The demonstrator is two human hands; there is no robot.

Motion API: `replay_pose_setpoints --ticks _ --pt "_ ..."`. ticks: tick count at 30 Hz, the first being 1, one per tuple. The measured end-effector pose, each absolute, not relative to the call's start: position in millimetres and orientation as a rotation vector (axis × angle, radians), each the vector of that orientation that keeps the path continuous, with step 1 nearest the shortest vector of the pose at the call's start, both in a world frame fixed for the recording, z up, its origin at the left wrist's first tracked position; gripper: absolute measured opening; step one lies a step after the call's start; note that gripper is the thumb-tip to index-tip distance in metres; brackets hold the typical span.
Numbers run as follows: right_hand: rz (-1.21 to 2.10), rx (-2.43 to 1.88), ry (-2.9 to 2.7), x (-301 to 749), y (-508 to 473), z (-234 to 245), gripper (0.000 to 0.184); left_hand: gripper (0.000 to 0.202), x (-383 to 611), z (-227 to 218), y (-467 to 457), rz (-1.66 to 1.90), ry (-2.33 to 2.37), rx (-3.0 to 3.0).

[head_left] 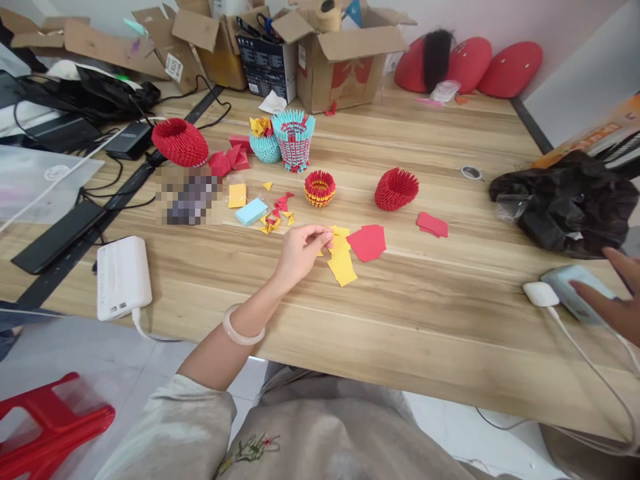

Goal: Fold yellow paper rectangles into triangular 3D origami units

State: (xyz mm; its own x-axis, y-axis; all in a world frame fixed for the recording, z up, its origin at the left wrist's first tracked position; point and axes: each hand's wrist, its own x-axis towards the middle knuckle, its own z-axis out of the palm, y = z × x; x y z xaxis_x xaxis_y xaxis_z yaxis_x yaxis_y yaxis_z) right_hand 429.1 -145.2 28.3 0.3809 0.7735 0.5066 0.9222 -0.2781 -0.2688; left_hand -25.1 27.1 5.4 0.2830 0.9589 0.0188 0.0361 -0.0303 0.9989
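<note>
- Head view: left hand [300, 252] at frame centre, thumb and fingertips pinching yellow paper [342, 268].
- Red paper [368, 243] just right of it.
- Right hand [619, 313] at right edge, partly cropped, visible fingers spread, near grey-blue block [575, 292].

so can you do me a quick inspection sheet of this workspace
surface: wood-grain table, items mostly toward the back and sides
job's things: yellow paper beside red paper; small folded pieces near them
clutter: black bag at right, tape roll, white box at left
grippers: left hand pinching some yellow paper; another hand at the right edge, owner unclear
cables: white cable from a white plug; black cables back left
surroundings: cardboard boxes at back, red stool on floor
</note>
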Motion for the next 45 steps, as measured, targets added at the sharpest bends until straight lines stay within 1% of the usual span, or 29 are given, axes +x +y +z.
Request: replay_pose_setpoints --ticks 1,2,4,7,9,13,17,19,21,24,31,33,37,39,42,45 --pt "-0.382 -2.087 -1.501 410 -135 32 0.077 0.021 -27 4 32 1.0 1.032 1.366" --pt "-0.342 -2.028 -1.603 388 -123 35 0.063 0.021 -30 2 36 1.012 1.046 1.359" --pt "-0.138 -1.835 -1.831 335 -100 35 0.04 0.02 -35 -2 46 1.063 1.058 1.358" --pt "0.257 -1.521 -1.913 257 -65 25 0.025 0.02 -41 -4 57 1.135 1.068 1.35" --pt "0.57 -1.417 -1.827 214 -43 18 0.022 0.023 -43 -1 57 1.132 1.074 1.319" --pt "1.184 -1.339 -1.404 155 -3 13 0.032 0.029 -39 7 49 1.038 1.019 1.319" --pt "1.515 -1.225 -1.158 132 21 12 0.035 0.031 -37 9 45 1.004 0.955 1.355" --pt "1.606 -1.18 -1.088 129 26 10 0.034 0.031 -38 9 45 0.992 0.938 1.371" --pt "1.616 -1.164 -1.082 129 28 8 0.032 0.029 -39 9 46 0.985 0.923 1.384" --pt "1.532 -1.164 -1.178 132 30 7 0.031 0.028 -39 9 47 0.981 0.918 1.39" --pt "1.35 -1.154 -1.435 135 27 13 0.036 0.03 -39 9 47 1.018 0.912 1.424" --pt "1.222 -1.157 -1.462 135 21 16 0.036 0.031 -38 11 45 1.049 0.891 1.445" --pt "0.773 -1.146 -1.54 135 3 24 0.028 0.024 -35 16 36 1.115 0.856 1.569" --pt "0.682 -1.136 -1.571 136 -5 30 0.026 0.019 -34 18 32 1.166 0.849 1.664" --pt "0.684 -1.1 -1.587 139 -10 35 0.026 0.014 -35 19 29 1.191 0.81 1.797" --pt "0.82 -1.094 -1.605 145 -5 33 0.027 0.014 -34 17 31 1.142 0.803 1.884"
